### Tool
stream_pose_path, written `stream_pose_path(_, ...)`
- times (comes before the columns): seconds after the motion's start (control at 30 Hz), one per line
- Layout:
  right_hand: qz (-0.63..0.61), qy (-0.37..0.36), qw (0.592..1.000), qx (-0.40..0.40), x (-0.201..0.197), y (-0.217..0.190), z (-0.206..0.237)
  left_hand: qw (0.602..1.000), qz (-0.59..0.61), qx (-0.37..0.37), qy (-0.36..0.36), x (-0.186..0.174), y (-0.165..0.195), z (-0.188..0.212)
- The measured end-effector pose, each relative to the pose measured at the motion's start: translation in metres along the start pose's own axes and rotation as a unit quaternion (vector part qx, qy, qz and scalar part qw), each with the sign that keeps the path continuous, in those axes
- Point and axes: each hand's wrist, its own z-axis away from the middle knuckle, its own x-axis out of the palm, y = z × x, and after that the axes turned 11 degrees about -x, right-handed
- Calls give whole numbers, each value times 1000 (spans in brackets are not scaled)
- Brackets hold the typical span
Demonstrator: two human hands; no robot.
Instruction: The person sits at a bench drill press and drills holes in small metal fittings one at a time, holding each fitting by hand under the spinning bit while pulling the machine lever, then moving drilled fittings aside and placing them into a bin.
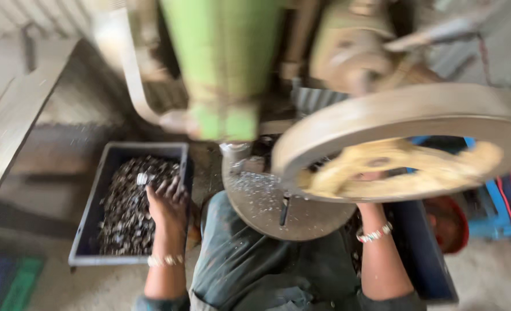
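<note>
Clearly my left hand pinches a small piece over the tray, left of the press table; my right hand, behind the flywheel, I can't tell.

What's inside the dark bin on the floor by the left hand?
The bin holds a heap of small shiny metal pieces. The left hand rests on them, pinching one. The bin's bottom is covered.

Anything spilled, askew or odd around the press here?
Yes: fine metal shavings lie scattered over the round metal press table, outside the grey plastic bin of small metal parts. The left hand rests in that bin, holding a small shiny piece. The right hand is hidden behind the blurred large flywheel.
</note>
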Motion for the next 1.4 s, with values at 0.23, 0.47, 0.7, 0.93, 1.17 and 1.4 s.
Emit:
stream_pose_path(0.23, 44, 24, 997, 65, -5, -27, 11, 781, -457, 334, -265, -5, -148, 46)
stream_pose_path(0.47, 76, 13, 994, 81, -8, -37, 1, 384, -776, 321, -383, 73, -215, 74)
stream_pose_path(0.7, 45, 99, 993, -44, 2, -43, 3, 278, -760, 468, -357, 143, -247, 53)
stream_pose_path(0.93, 74, 23, 997, 26, -27, -53, -12, 296, -673, 566, -372, 124, -264, 26)
stream_pose_path(1.17, 93, -29, 994, 47, -43, -67, -14, 240, -731, 570, -289, 90, -261, 44)
stream_pose_path(1.4, 129, -14, 991, 40, -29, -45, -12, 286, -741, 559, -238, 59, -249, 63)
